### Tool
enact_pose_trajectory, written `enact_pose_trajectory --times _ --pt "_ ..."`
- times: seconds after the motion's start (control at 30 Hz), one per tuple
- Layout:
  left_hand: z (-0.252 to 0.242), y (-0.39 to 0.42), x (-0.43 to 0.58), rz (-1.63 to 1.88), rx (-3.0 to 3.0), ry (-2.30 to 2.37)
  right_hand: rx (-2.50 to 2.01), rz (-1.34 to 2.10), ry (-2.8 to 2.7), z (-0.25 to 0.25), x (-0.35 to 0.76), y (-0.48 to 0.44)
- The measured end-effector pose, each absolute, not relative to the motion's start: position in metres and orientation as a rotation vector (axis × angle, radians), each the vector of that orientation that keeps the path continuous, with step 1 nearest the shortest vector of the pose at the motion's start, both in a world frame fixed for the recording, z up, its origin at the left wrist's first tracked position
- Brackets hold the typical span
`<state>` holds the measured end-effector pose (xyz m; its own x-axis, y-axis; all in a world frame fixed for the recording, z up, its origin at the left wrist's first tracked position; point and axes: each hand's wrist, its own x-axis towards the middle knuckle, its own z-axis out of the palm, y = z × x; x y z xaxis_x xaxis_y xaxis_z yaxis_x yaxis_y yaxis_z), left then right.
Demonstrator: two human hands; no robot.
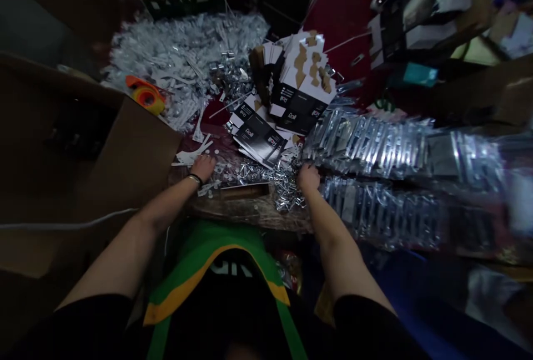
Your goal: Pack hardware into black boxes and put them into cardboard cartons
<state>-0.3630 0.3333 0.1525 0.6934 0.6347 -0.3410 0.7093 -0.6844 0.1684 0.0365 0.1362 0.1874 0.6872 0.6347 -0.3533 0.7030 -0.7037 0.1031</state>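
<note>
My left hand, with a dark band at the wrist, is at the table's near edge beside white plastic strips and small white discs. Its fingers look curled, but whatever they touch is too small to tell. My right hand is closed at the right side of a heap of small shiny metal parts; what it holds, if anything, is hidden. Between the hands lies a small open carton. Just beyond are flat black-and-white printed cards.
Two rows of clear-wrapped silvery packets run to the right. Behind lie a stack of folded boxes, a large pile of clear packets and an orange tape dispenser. A big cardboard box stands at left.
</note>
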Motion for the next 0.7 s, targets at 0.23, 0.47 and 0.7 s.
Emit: enact_pose_trajectory --times 0.23,0.47,0.7 --pt "0.145 0.328 -0.38 -0.408 2.514 1.052 2.567 -0.614 1.218 0.21 0.074 0.11" --pt "0.144 0.33 -0.382 -0.392 2.511 0.943 2.399 -0.533 1.493 0.221 0.018 0.099" --pt "0.19 0.303 -0.386 0.22 1.99 1.392 2.27 -0.564 1.592 0.198 -0.013 0.108"
